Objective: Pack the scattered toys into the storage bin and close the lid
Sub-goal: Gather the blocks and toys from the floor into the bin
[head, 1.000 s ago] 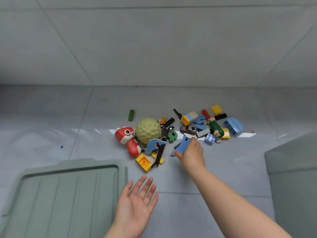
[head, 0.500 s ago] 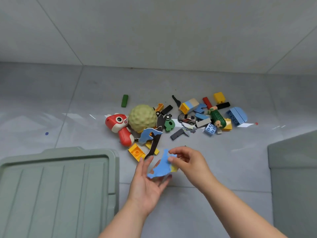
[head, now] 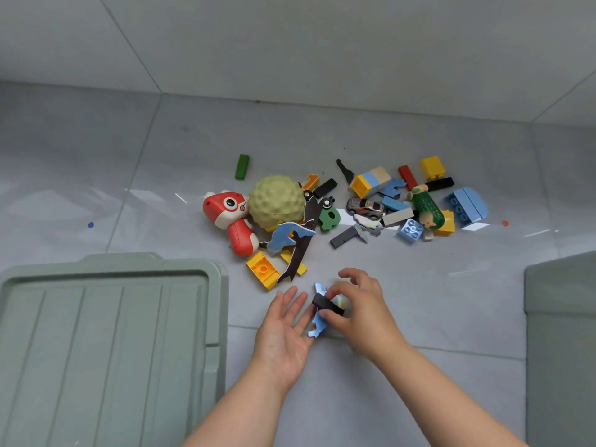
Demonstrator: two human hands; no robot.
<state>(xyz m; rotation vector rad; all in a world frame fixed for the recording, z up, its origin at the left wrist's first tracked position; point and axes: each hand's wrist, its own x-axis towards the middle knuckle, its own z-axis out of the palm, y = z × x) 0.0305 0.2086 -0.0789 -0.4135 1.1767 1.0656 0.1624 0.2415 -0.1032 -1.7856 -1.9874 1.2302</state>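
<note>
Left hand: palm up, fingers spread flat, below the bumpy green ball and slightly to its right. Judged to be serving as a tray.

Right hand: pinches a black block between thumb and fingers, over the left fingertips. A flat blue cut-out lies under the block against the left fingers. Cannot tell which hand bears it.

Toy pile: on the floor, running right from the ball. Red fish toy touches the ball's left side.

Ribbed grey-green lid: below-left of the ball. Cannot tell whether the bin is under it. Grey-green box, far lower right of the ball, may be the bin; its inside is hidden.

Judgement: small flat pieces are being gathered into one palm to save trips. Packing has barely begun.
</note>
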